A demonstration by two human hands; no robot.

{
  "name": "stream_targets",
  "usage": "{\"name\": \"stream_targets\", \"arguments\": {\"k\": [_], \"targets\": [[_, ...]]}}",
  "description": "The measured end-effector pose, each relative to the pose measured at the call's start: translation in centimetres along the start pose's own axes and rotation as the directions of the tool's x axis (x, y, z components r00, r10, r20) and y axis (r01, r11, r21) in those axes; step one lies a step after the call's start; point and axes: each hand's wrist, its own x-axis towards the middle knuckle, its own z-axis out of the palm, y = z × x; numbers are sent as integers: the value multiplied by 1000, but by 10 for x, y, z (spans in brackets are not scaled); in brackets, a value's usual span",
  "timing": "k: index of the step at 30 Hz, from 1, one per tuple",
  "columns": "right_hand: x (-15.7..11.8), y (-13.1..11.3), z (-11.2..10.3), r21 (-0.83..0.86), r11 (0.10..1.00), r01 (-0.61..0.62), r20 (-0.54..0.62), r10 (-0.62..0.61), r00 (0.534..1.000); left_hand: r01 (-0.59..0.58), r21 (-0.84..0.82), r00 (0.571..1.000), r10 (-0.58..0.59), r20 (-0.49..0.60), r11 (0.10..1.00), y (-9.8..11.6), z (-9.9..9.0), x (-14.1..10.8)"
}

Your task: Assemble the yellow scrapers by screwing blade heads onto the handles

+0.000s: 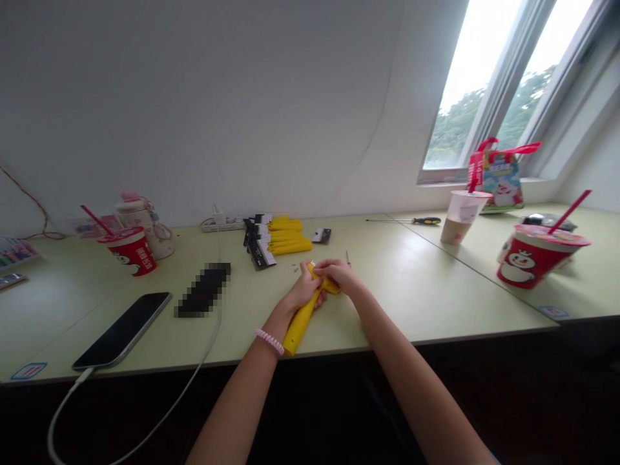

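My left hand [306, 289] is closed around the upper part of a yellow plastic tool with a long handle [301, 326]. The handle slants down toward the table's front edge, and a wider yellow head shows between my hands. My right hand [339, 274] has its fingertips pinched together at the head; whatever small thing they may hold is hidden. Just beyond my right hand lies a thin tool with a red handle [349, 262], partly covered. A few tiny dark metal pieces [295, 267] lie to the left of my fingers, too small to name.
Several yellow tools with black-and-white cards [285, 239] lie near the wall, beside a small card [322, 236]. A screwdriver [426, 221] lies at the back right. Cups [533, 258] [128, 252] stand either side. At left are a phone [123, 329] and its white cable [213, 336].
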Motion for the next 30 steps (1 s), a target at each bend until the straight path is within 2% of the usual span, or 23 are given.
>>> {"name": "stream_targets", "arguments": {"k": [4, 6, 8, 9, 11, 13, 15, 17, 18, 20, 24, 28, 30], "targets": [[0, -1, -1, -1, 1000, -24, 10, 24, 1000, 52, 99, 999, -51, -9, 994, 2, 2, -2], [0, -1, 0, -27, 999, 33, 17, -33, 999, 57, 103, 998, -55, -17, 993, 5, 3, -4], [2, -2, 0, -103, 983, 151, -35, -156, 987, 50, 98, 998, -46, -37, 994, 9, 3, -4], [3, -2, 0, -176, 961, 215, -92, -233, 968, 47, 91, 997, -41, -66, 995, 11, 1, -4], [5, -2, -2, -366, 888, 279, -221, -374, 901, 31, 64, 983, -19, -184, 997, 15, -6, -2], [7, 1, -2, -531, 808, 257, -275, -451, 849, -25, 21, 926, 31, -376, 999, 19, -18, -1], [9, 6, 1, -646, 726, 237, -216, -472, 855, -129, 0, 827, 108, -552, 992, 22, -32, -2], [11, 11, 7, -732, 635, 246, -109, -466, 878, -209, 8, 735, 163, -659, 978, 24, -44, -6], [13, 13, 11, -766, 590, 256, -58, -461, 886, -234, 8, 702, 175, -690, 972, 25, -50, -9], [16, 17, 21, -810, 517, 276, 9, -459, 888, -272, 7, 663, 193, -723, 962, 26, -57, -14], [23, 17, 35, -832, 425, 356, 123, -485, 866, -267, 0, 654, 181, -735, 964, 25, -60, -18], [29, 15, 40, -802, 358, 478, 273, -492, 827, -215, -11, 683, 142, -716, 976, 22, -58, -15], [30, 14, 40, -803, 346, 486, 288, -489, 823, -194, -11, 702, 131, -700, 981, 21, -57, -15]]}}
